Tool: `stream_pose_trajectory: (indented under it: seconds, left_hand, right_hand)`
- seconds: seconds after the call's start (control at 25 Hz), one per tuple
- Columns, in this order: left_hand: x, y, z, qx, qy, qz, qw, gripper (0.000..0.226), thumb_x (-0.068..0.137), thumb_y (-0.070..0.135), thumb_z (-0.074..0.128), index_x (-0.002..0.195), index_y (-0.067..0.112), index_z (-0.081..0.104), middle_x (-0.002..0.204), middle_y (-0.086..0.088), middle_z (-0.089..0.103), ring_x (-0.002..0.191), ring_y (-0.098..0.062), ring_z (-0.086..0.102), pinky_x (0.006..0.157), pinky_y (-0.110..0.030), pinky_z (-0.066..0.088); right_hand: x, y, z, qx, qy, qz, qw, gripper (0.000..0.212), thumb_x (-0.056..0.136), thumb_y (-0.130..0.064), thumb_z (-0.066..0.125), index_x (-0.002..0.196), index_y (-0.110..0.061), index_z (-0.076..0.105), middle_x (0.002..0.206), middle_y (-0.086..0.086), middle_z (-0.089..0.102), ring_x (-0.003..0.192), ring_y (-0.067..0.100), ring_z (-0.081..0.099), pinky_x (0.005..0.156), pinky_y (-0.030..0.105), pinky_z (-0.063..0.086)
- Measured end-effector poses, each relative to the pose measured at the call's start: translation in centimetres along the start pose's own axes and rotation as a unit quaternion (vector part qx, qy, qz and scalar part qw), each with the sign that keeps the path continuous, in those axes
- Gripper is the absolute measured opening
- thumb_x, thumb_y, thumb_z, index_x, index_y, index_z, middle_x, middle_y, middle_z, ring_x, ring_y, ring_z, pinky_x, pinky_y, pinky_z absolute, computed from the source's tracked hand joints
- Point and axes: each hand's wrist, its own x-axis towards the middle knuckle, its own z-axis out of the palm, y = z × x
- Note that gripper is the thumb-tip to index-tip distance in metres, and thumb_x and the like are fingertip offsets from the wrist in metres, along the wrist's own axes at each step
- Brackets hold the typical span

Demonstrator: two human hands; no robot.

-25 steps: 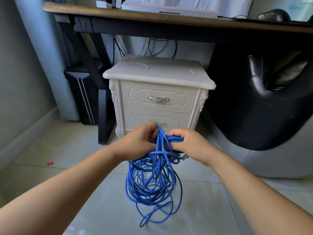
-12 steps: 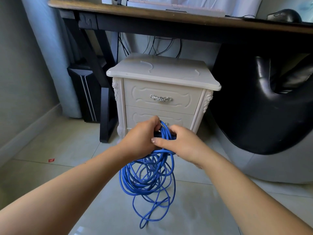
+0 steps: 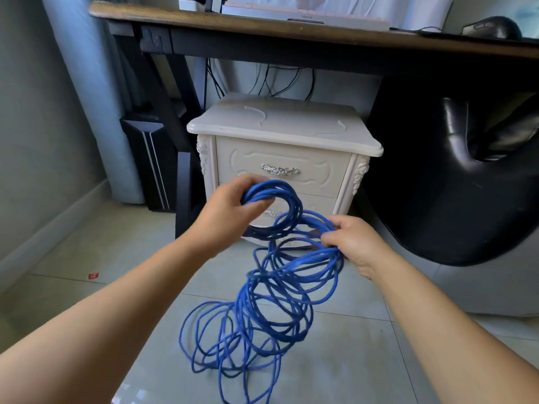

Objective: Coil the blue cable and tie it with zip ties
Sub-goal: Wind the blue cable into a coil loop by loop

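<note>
Blue cable [image 3: 280, 293] is only partly coiled. The left hand [image 3: 227, 217] grips a small bundle of loops at 11 o'clock, and the right hand [image 3: 354, 243] pinches strands at 2 o'clock. Loose tangle sags toward 6. No zip ties show, so tying is not yet done.

Cable: the blue cable [image 3: 300, 263], held in the left hand [image 3: 233, 211] and right hand [image 3: 354, 243], looked like smooth, faintly shiny plastic.
Cabinet [image 3: 280, 123]: just behind the grip, it wore a smooth cream satin finish; its drawer handle [image 3: 280, 170] looked like polished silver metal.
Floor tiles [image 3: 87, 287]: below the grip, they were pale and glossy.
Chair [image 3: 455, 199]: right of the grip, it was black, glossy and leather-like.
Desk [image 3: 262, 27]: above the grip, its top was matt wood.
</note>
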Motion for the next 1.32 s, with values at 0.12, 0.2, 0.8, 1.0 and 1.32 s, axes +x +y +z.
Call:
stream_pose_trajectory:
  seconds: [0.12, 0.2, 0.8, 1.0, 1.32]
  left_hand:
    - [0.0, -0.3, -0.8, -0.037, 0.009, -0.036, 0.999, 0.015, 0.095, 0.012, 0.06, 0.094, 0.026, 0.068, 0.063, 0.011, 0.051, 0.056, -0.005, 0.044, 0.056, -0.015, 0.04]
    - [0.0, -0.3, -1.0, -0.052, 0.036, -0.06, 0.996, 0.018, 0.097, 0.011, 0.057, 0.092, 0.025, 0.068, 0.064, 0.001, 0.049, 0.055, -0.009, 0.044, 0.052, -0.015, 0.04]
    - [1.7, -2.0, -0.3, -0.273, 0.038, -0.205, 0.939, 0.017, 0.099, 0.003, 0.049, 0.105, 0.004, 0.065, 0.063, 0.003, 0.029, 0.048, -0.008, 0.026, 0.045, -0.021, 0.026]
    - [0.9, -0.4, -0.1, -0.222, -0.127, -0.169, 0.952, 0.017, 0.099, 0.0, 0.047, 0.094, 0.008, 0.061, 0.056, 0.006, 0.029, 0.046, -0.008, 0.024, 0.044, -0.02, 0.022]
    - [1.0, 0.3, -0.4, -0.248, -0.188, -0.174, 0.934, 0.016, 0.084, 0.021, 0.067, 0.096, 0.013, 0.059, 0.061, 0.003, 0.03, 0.051, -0.01, 0.02, 0.047, -0.021, 0.02]
  right_hand:
    - [0.1, 0.6, -0.5, -0.064, -0.017, -0.01, 0.998, 0.029, 0.081, 0.007, 0.067, 0.096, -0.016, 0.071, 0.09, 0.005, 0.073, 0.071, 0.014, 0.067, 0.059, 0.019, 0.051]
    - [0.5, 1.0, -0.9, -0.064, -0.053, 0.013, 0.996, 0.025, 0.083, -0.002, 0.072, 0.103, -0.018, 0.07, 0.096, 0.005, 0.074, 0.08, 0.015, 0.069, 0.071, 0.025, 0.056]
    - [0.3, -0.9, 2.1, 0.131, -0.162, -0.095, 0.974, 0.104, 0.051, -0.048, 0.086, 0.14, -0.043, 0.034, 0.141, 0.0, 0.049, 0.131, 0.015, 0.048, 0.112, 0.038, 0.036]
    - [0.6, -0.3, 4.4, 0.039, -0.129, -0.085, 0.987, 0.108, 0.066, -0.025, 0.086, 0.15, -0.04, 0.02, 0.134, -0.015, 0.053, 0.127, 0.009, 0.05, 0.11, 0.031, 0.037]
    - [0.2, -0.7, 5.2, 0.147, -0.077, -0.038, 0.985, 0.02, 0.085, -0.008, 0.07, 0.073, -0.013, 0.055, 0.059, 0.0, 0.064, 0.067, 0.019, 0.067, 0.07, 0.029, 0.054]
